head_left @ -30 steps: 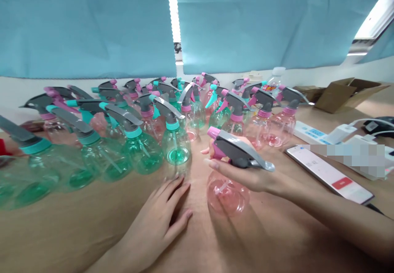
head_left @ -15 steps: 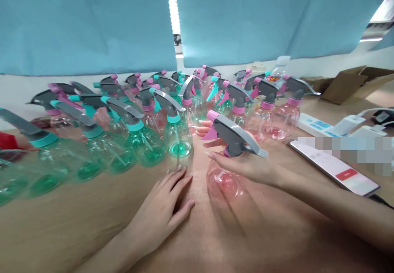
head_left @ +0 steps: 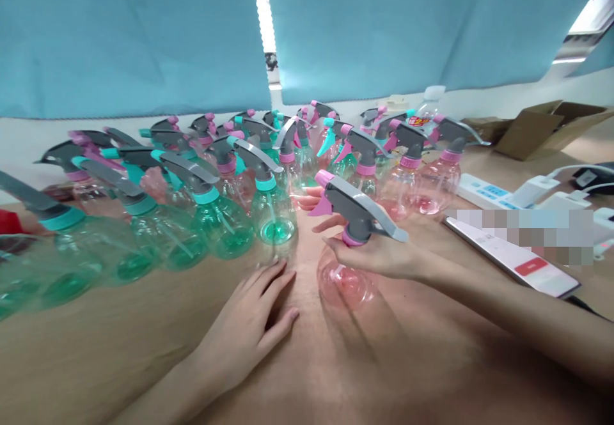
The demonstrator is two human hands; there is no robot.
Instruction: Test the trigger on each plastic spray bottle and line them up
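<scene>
A clear pink spray bottle (head_left: pixel 348 284) with a grey head and pink trigger stands upright on the table in front of me. My right hand (head_left: pixel 369 249) is around its neck from the right, thumb in front and fingers reaching behind it, partly hidden by the spray head. Palm down on the table to the left lies my left hand (head_left: pixel 254 310), fingers spread and holding nothing. Just beyond its fingertips is a green spray bottle (head_left: pixel 274 211) with a turquoise collar. More green spray bottles (head_left: pixel 220 230) line up leftward.
Behind stand several pink and green spray bottles (head_left: pixel 405 176), close together. On the right are a phone (head_left: pixel 513 255), a white power strip (head_left: pixel 484 190) with plugs and cables, and an open cardboard box (head_left: pixel 532 131). A blue curtain (head_left: pixel 144 41) hangs at the back.
The whole view has shifted slightly, so everything appears a little further left. Both hands and the pink spray bottle otherwise keep nearly the same places.
</scene>
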